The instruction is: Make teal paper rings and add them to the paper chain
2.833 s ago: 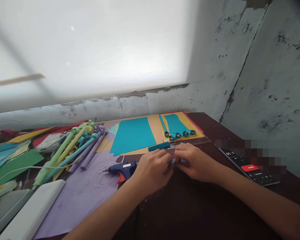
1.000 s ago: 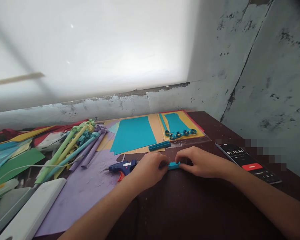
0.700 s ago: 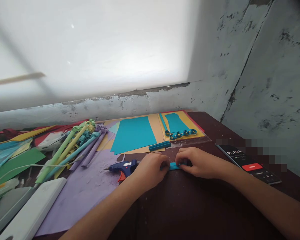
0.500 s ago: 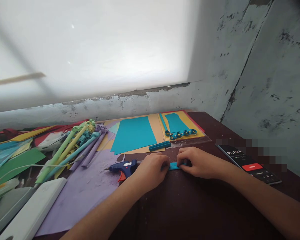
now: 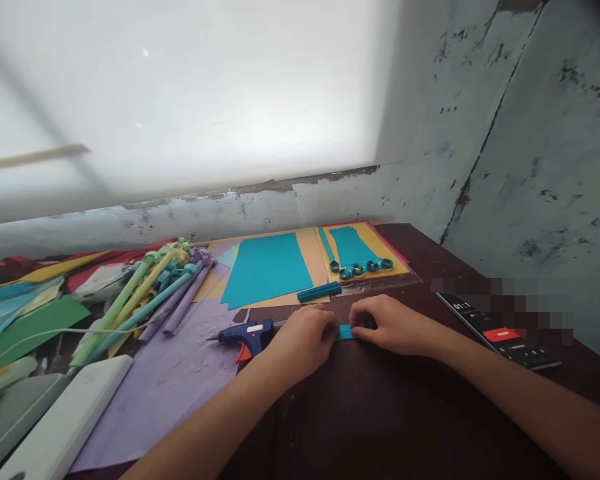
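Observation:
Between my two hands a narrow blue paper strip (image 5: 346, 332) lies low over the dark tabletop. My left hand (image 5: 310, 337) pinches its left end, with fingers and thumb closed. At the other end my right hand (image 5: 380, 323) grips the strip between thumb and curled fingers. Just left of my left hand lies a blue hot glue gun (image 5: 247, 335) with an orange-red trigger, its nozzle facing left. Behind the hands rests a folded dark-blue paper piece (image 5: 320, 292). Parts of the strip are hidden under my fingers.
Blue sheets (image 5: 270, 267) lie behind; a yellow pack (image 5: 395, 250) bears coiled blue paper rings (image 5: 365, 268). Rolled paper tubes (image 5: 125, 300), purple paper (image 5: 180, 393) and a white power strip (image 5: 70, 420) occupy the left. A phone (image 5: 500, 331) lies right, before the wall.
My right hand has shifted slightly left along the strip, so a shorter length shows between my hands. My left hand stays in place.

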Demonstrator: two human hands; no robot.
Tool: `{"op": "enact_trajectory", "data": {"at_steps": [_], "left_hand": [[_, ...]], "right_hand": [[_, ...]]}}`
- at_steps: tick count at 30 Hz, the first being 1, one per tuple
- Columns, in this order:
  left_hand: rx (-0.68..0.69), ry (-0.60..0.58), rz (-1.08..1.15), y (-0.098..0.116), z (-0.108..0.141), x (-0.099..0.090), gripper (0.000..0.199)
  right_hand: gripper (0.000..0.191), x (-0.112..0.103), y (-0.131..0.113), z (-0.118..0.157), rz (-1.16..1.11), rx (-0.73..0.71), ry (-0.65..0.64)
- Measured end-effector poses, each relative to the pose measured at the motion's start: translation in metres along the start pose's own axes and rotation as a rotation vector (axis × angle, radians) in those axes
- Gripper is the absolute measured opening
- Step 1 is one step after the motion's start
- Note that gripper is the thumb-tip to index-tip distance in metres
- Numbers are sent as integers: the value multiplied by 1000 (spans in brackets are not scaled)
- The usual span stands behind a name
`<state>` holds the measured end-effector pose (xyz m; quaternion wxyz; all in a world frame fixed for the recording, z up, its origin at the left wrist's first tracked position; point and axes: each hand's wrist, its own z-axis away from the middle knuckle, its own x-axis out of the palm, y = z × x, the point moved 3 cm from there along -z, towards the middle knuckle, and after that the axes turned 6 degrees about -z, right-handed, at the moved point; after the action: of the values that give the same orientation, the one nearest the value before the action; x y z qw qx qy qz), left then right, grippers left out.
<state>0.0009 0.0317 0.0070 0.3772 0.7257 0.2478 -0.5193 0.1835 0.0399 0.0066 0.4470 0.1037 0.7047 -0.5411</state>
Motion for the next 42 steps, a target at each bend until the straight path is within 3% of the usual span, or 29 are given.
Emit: {"op": "enact_trajectory", "data": {"at_steps": [11, 13, 16, 20, 22, 25, 29, 42], "left_hand": [[-16, -10, -112, 3, -1, 2, 22], [23, -9, -263, 11, 0, 5, 22], [126, -102, -519, 31, 6, 18, 16], [51, -28, -630, 53, 23, 37, 18], [71, 68, -655, 64, 32, 44, 25], [35, 171, -644, 72, 40, 48, 52], [0, 231, -648, 77, 42, 45, 58], [-63, 167, -644, 75, 45, 47, 65]], "right_hand": [[13, 2, 1, -4, -11, 58, 16], [12, 2, 1, -4, -12, 61, 21], [11, 2, 2, -5, -10, 66, 25], [10, 2, 1, -5, -12, 75, 22], [10, 2, 1, -5, -14, 72, 20], [11, 2, 1, -4, -19, 69, 14], [12, 2, 2, -5, -9, 83, 13], [13, 2, -1, -5, -3, 93, 5]]}}
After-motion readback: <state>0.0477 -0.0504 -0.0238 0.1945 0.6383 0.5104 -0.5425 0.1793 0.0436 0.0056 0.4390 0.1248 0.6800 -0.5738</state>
